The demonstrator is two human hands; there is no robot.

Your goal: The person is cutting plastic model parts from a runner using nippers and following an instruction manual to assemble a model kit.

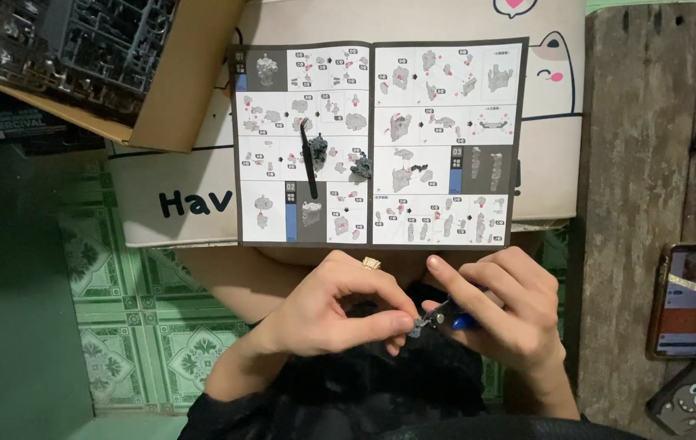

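My left hand (pixel 336 310) pinches a small grey model part (pixel 416 328) between thumb and forefinger; a ring sits on one finger. My right hand (pixel 503 305) grips blue-handled nippers (pixel 450 318), whose dark jaws meet the grey part. Both hands hover over my lap. Above them an open instruction booklet (pixel 376 143) lies flat on a cream low table (pixel 544 122). On the booklet rest black tweezers (pixel 309 159) and two small dark assembled pieces (pixel 320 152) (pixel 361 167).
A cardboard box (pixel 177 90) with dark plastic part frames (pixel 79 41) sits at the upper left. A phone (pixel 689 300) and a dark phone case (pixel 694 399) lie on the wooden boards at the right. Green patterned floor tiles (pixel 144 318) show at the left.
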